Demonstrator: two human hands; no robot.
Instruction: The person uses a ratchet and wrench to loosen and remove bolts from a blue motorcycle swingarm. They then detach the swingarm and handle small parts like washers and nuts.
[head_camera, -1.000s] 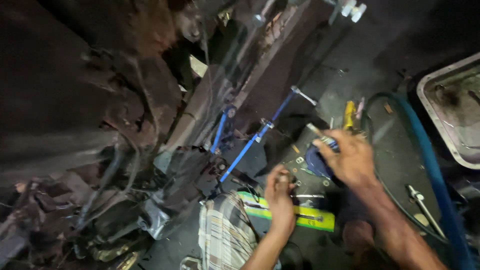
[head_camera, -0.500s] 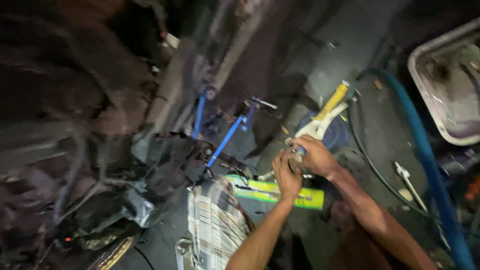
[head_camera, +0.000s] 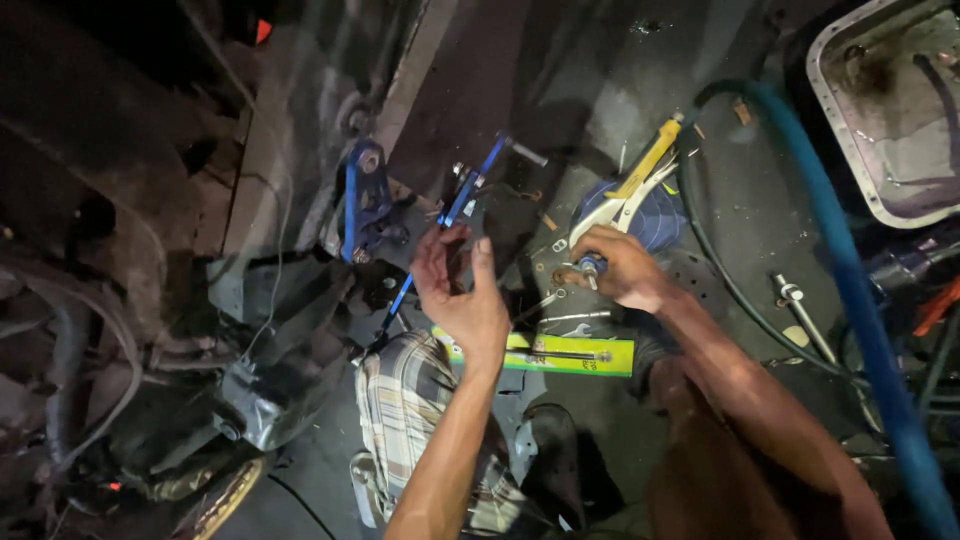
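Blue rod (head_camera: 440, 232) — your left hand (head_camera: 462, 295) is spread open just beside it; your right hand (head_camera: 622, 266) pinches a small blue-tipped tool (head_camera: 588, 268) — pliers (head_camera: 632, 190) near.

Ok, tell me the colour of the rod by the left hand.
Blue, in the head view: the rod beside the left hand.

Dim light — stained concrete floor (head_camera: 600, 90), blue hose (head_camera: 850, 280), metal pan (head_camera: 835, 150) upper right.
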